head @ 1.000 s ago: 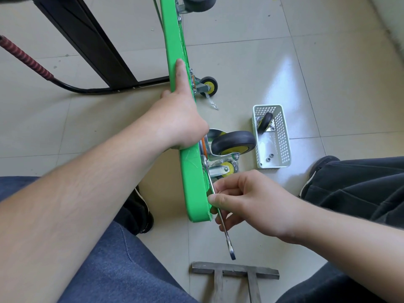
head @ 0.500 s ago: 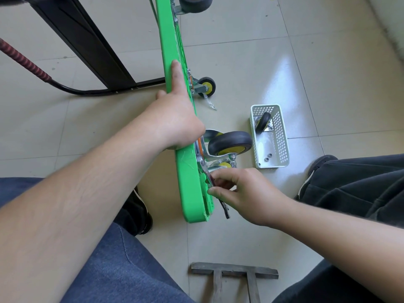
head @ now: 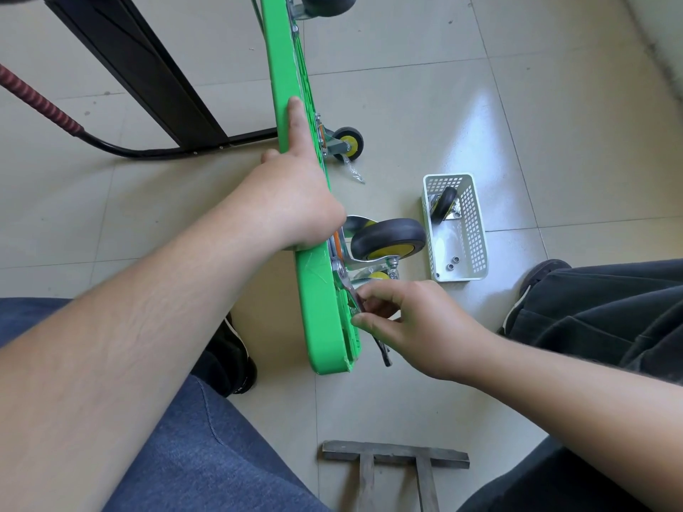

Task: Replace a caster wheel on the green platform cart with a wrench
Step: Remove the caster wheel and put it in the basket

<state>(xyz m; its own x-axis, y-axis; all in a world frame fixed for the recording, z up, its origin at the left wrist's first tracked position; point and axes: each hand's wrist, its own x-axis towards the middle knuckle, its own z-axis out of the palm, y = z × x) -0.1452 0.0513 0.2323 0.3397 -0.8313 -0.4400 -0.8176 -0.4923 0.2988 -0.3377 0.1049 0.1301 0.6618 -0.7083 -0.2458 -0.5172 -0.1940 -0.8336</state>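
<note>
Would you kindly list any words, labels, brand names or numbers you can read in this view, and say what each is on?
None can be read: the green cart, the wrench, the caster wheel and the white basket show no legible text or numbers.

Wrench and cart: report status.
Left hand grips the cart edge. Right hand pinches the wrench at the wheel mount. Nothing blocking.

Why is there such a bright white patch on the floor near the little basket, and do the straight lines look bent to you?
Head view: the patch is light glaring off the glossy floor tiles just beyond the white basket. Head view: the wide-angle lens bows the tile joints and the green cart edge. Head view: focus is sharp, including both forearms close to the lens.
</note>
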